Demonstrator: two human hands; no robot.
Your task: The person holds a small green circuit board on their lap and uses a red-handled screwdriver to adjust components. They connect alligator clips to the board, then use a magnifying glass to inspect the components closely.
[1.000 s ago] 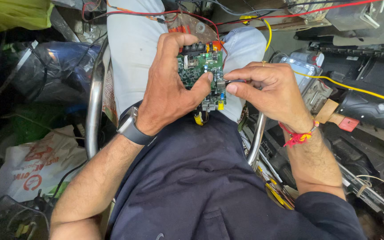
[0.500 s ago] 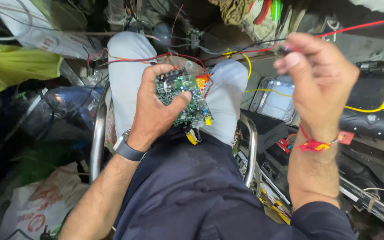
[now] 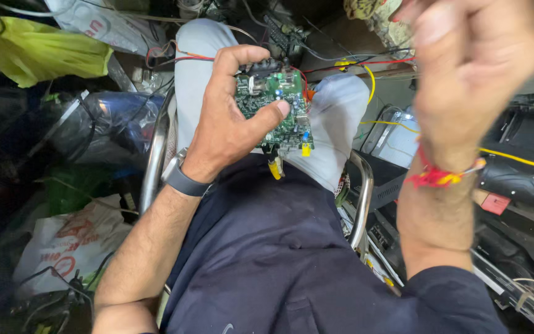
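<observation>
Circuit board (image 3: pixel 273 108) clasped in left hand (image 3: pixel 230 124); right hand (image 3: pixel 471 68) raised, blurred, grip unclear.

This is a cramped electronics repair workshop, judged by the clutter packed around a seated person. A green printed circuit board (image 3: pixel 273 108) studded with small components sits above the knees, with red wires (image 3: pixel 174 59) and yellow wires (image 3: pixel 520 159) trailing across the scene. Black plastic machine housings (image 3: pixel 526 167) lie at one side. Crumpled white plastic bags (image 3: pixel 69 241) and a yellow plastic bag (image 3: pixel 38 52) crowd the other side, beside the chrome tubular chair frame (image 3: pixel 152 161).
</observation>
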